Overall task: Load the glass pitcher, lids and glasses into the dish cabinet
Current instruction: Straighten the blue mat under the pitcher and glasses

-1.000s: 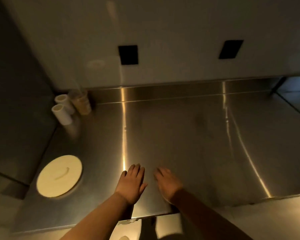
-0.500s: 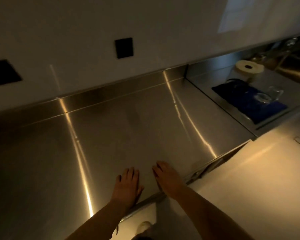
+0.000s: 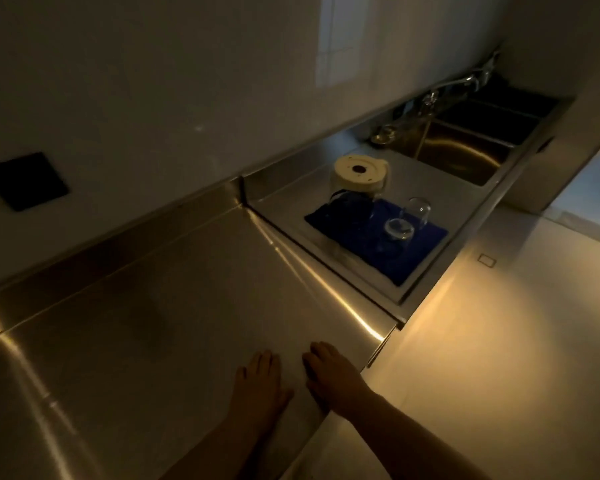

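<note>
Resting flat, fingers straight, left hand (image 3: 257, 386) and right hand (image 3: 333, 377); one pitcher (image 3: 355, 192), two glasses (image 3: 407, 220) on mat (image 3: 426, 247).

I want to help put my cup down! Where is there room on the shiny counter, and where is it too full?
The steel counter is bare between the wall's backsplash and the left hand and right hand resting flat near its front edge. The blue mat is crowded: the glass pitcher and two glasses stand there. A bare strip lies between mat and sink.
</note>
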Available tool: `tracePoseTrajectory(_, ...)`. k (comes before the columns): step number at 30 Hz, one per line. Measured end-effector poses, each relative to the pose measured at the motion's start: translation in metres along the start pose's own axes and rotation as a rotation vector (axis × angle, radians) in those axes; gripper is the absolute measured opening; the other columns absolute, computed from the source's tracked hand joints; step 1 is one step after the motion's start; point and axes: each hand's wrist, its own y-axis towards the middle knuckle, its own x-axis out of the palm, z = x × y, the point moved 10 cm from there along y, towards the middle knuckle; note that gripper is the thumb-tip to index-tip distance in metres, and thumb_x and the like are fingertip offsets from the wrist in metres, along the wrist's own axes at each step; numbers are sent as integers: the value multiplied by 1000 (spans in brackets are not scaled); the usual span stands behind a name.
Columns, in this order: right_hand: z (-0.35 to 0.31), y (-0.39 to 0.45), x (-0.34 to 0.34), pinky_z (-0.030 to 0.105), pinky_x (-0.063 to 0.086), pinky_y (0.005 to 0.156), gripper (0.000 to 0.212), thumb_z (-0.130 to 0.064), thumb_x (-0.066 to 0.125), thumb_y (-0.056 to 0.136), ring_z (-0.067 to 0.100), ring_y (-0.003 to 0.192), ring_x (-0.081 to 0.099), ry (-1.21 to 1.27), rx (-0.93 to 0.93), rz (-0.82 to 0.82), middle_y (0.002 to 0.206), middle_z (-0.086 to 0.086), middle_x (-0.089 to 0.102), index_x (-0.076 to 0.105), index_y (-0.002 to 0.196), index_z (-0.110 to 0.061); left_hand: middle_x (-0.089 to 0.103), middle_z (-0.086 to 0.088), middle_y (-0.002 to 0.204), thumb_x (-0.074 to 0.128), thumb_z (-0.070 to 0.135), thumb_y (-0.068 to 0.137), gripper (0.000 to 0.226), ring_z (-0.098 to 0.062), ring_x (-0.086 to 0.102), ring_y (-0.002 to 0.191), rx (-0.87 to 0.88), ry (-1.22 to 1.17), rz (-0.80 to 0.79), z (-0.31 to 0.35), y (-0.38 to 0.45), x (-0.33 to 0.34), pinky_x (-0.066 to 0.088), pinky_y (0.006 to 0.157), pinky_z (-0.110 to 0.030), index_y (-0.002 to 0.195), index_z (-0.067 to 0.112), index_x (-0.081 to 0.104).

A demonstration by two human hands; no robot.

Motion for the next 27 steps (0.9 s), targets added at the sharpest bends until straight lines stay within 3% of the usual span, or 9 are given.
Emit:
tracePoseTrajectory(8,118,26,-27,41,22,113,59,-35,53,90,26,140,20,6,29,13,152,9,25,30,142,-19,1,-8,159,27,56,96,72,-23,1,146,85,35,-28,86,117,-31,11,114,-45,151,16,2)
tracePoseTrajectory(14,185,41,-60,36,35,106,49,-31,53,90,24,132,34,7,-114,86,143,8,38,41,135,-17,-2,-6,159,26,54,97,71,-23,-2,146,77,-17,-21,139,179,-54,6,115,-45,151,16,1)
tracePoseTrajectory(17,225,49,-68,34,37,103,43,-30,50,93,22,129,37,1,-210,63,139,6,41,43,133,-18,-3,-3,160,28,52,97,70,-21,-1,146,25,-73,3,168,205,-65,5,116,-43,151,18,1)
tracePoseTrajectory(22,290,54,-75,39,30,110,44,-22,51,94,25,139,23,-42,-360,-21,148,9,32,41,136,-17,-5,-3,159,28,50,98,69,-20,-2,146,-133,-144,25,202,241,-77,3,116,-42,151,18,-2)
tracePoseTrajectory(27,325,60,-111,34,28,109,40,-17,52,92,25,135,33,-54,-516,56,143,9,42,48,132,-14,-2,-3,159,34,51,97,74,-20,2,146,-245,-247,143,224,269,-108,10,117,-36,151,18,-3)
